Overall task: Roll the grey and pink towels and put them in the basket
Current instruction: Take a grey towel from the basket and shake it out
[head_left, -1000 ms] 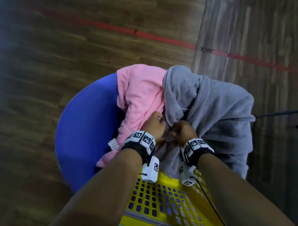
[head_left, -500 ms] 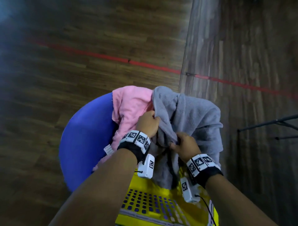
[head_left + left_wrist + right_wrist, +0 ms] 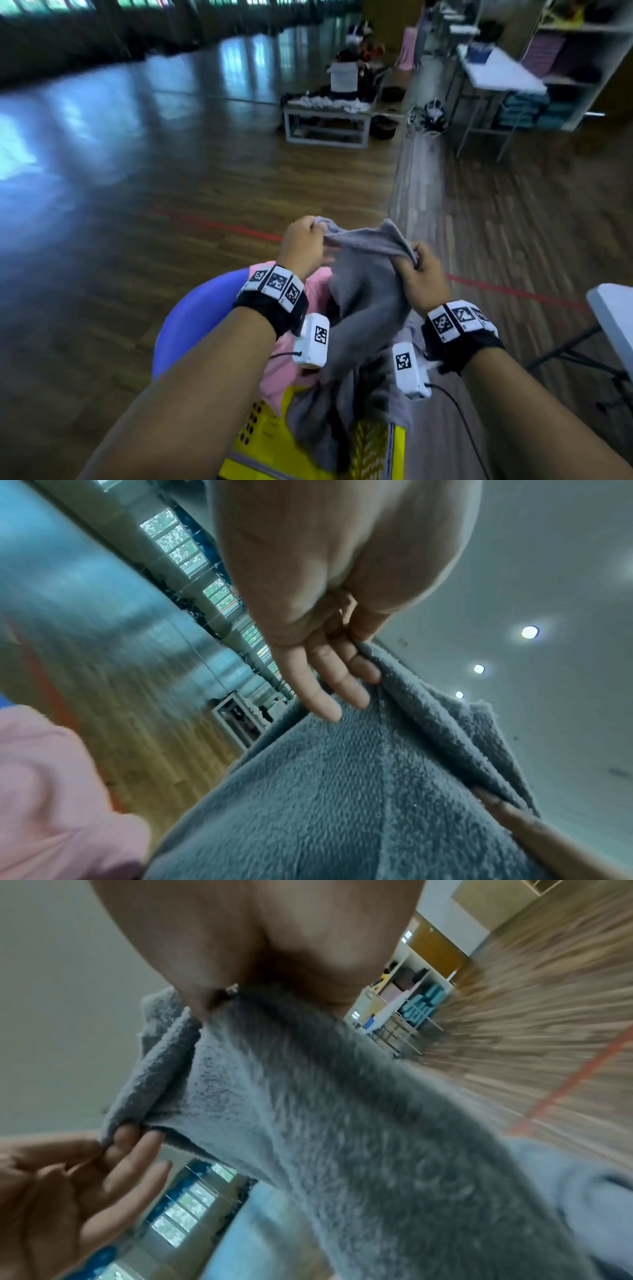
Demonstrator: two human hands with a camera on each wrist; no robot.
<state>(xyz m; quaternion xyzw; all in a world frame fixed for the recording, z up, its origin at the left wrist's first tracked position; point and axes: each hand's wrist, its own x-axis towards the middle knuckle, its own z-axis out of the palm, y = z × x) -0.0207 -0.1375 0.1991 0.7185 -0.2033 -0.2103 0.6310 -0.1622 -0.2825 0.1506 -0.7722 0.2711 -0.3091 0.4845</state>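
I hold the grey towel [image 3: 366, 301] up in front of me by its top edge. My left hand [image 3: 305, 243] pinches one corner; in the left wrist view the fingers [image 3: 329, 680] press on the grey towel [image 3: 359, 791]. My right hand [image 3: 421, 270] grips the other end, and the grey towel [image 3: 342, 1123] hangs from that fist in the right wrist view. The towel's lower part drapes into the yellow basket [image 3: 274, 455]. The pink towel [image 3: 284, 370] lies behind my left wrist on the blue seat [image 3: 191, 322].
Wooden floor with a red line [image 3: 219, 224] spreads ahead. A low bench [image 3: 325, 123] with clothes stands far off, white tables [image 3: 496, 73] and shelves at the far right. A white table edge [image 3: 613, 318] is close on my right.
Both hands have lifted the grey towel up off the blue seat and moved apart along its edge. My head has tilted up, so the room shows.
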